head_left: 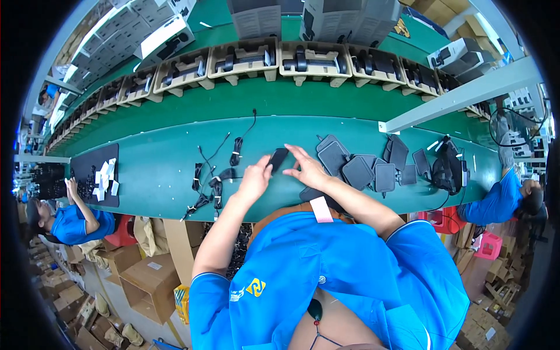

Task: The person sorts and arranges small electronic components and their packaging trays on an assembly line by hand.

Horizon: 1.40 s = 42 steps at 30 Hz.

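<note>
A small flat black rectangular piece (277, 158) is tilted up above the green bench, gripped along its near left side by my left hand (255, 178). Just to its right is my right hand (308, 168), with fingers and thumb spread apart and the fingertips close to the piece's right edge. Whether they touch it I cannot tell. Several bundled black cables (216, 189) lie left of my left hand. To the right of my right hand is a loose pile of flat black pads (357, 171).
Open cardboard trays (315, 61) with black parts run in a row along the far side. A grey metal bar (461, 96) slants over the bench at right. Co-workers in blue sit at left (84, 219) and right (496, 198). A black mat (111, 154) holds white slips.
</note>
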Each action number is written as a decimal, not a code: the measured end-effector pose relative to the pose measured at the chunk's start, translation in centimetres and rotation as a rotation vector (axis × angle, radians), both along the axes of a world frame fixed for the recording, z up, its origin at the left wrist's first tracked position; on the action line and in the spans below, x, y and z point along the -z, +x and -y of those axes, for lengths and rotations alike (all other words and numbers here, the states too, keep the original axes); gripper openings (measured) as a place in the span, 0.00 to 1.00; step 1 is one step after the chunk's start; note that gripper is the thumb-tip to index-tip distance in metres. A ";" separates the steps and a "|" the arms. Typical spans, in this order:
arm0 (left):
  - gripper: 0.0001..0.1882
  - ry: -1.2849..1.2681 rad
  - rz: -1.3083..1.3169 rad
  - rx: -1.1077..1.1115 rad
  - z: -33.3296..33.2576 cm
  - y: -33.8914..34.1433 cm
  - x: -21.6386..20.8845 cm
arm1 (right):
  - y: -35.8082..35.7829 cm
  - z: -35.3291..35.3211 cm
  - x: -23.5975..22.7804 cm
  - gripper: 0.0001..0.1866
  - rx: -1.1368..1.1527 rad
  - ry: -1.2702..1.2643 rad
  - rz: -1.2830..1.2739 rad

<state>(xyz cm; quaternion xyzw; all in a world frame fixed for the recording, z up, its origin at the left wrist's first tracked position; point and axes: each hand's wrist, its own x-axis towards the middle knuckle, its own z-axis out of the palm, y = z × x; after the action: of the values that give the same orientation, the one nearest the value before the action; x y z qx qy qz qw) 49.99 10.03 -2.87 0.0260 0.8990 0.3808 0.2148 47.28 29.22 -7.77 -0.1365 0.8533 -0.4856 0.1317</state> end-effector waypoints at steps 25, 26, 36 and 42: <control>0.17 -0.072 -0.215 -0.666 3.5 9.3 7.1 | -31.1 -8.7 -4.6 0.13 0.441 0.499 0.108; 0.16 -0.096 -0.223 -0.677 3.6 9.6 7.4 | -31.1 -8.7 -4.4 0.15 0.349 0.894 -0.136; 0.14 -0.610 -0.696 -0.584 4.5 1.6 5.8 | -15.6 -4.2 -1.4 0.14 0.335 0.322 -0.427; 0.13 -0.719 -0.194 -0.386 5.7 -3.7 9.5 | -5.1 -1.2 -1.1 0.12 -0.245 0.279 -0.264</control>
<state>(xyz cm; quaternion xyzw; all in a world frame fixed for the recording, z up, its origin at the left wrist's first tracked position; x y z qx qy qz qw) 46.29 4.33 -12.36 -0.1837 0.9791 0.0719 0.0491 42.18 30.38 -6.66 -0.2817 0.8992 -0.3210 0.0944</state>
